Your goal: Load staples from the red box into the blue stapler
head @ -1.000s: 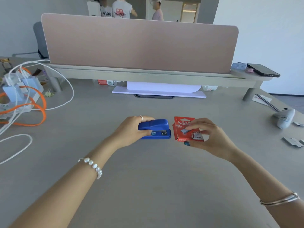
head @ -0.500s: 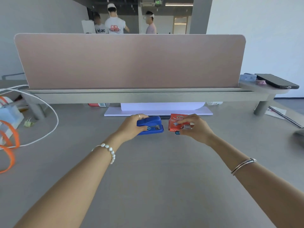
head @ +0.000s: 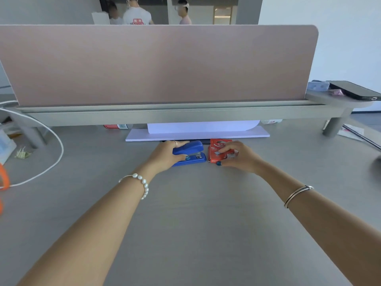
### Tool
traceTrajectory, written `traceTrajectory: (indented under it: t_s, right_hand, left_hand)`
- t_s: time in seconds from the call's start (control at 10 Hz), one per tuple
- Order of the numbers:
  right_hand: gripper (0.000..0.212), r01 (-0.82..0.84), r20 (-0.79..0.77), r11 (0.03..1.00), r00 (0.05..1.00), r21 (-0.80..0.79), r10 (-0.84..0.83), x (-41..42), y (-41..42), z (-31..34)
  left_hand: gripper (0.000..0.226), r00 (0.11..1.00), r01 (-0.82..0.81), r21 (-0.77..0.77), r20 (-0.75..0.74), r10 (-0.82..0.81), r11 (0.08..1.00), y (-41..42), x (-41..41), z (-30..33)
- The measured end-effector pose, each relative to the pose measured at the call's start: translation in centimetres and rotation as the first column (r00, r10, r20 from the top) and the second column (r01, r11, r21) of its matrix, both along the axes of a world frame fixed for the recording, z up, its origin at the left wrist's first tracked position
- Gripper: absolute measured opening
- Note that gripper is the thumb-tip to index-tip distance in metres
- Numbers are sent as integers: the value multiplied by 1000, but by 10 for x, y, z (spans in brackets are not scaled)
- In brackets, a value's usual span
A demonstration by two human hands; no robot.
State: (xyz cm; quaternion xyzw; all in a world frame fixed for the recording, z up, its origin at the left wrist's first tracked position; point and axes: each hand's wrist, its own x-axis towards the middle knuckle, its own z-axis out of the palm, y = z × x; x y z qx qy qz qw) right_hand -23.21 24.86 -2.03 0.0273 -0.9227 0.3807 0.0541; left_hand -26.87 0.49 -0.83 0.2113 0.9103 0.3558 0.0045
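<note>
The blue stapler (head: 192, 152) lies closed on the grey desk, far out in front of me. My left hand (head: 165, 154) wraps its left end, thumb on the near side and fingers over the top. Just to its right stands the red staple box (head: 219, 148), tilted up with its printed face toward me. My right hand (head: 240, 155) holds that box, fingers across its front and thumb at the lower edge. Stapler and box sit a small gap apart.
A white paper stack (head: 198, 133) lies just behind both objects, under a grey shelf (head: 165, 114) with a pink divider (head: 156, 62). White cable (head: 55, 159) and orange cable (head: 5, 180) run at left. A phone (head: 354, 90) rests on the shelf's right end.
Both hands, holding the stapler and the box, have reached farther out toward the paper stack. The view has tilted up toward the divider.
</note>
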Motion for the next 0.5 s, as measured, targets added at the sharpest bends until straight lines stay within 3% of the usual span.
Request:
traceTrajectory:
  t_s: [0.2, 0.4, 0.5]
  right_hand:
    - [39, 3, -28, 994, 1000, 108, 0, 9, -4, 1]
    - [46, 41, -136, 999, 990, 31, -37, 30, -6, 11]
    - [46, 57, -143, 998, 988, -24, -60, 43, -5, 22]
  left_hand:
    - [56, 998, -31, -164, -66, 21, 986, 0, -1, 3]
    - [76, 996, -36, -507, -85, -8, 861, 5, 11, 15]
    - [78, 993, -86, -430, -109, 43, 899, 4, 23, 22]
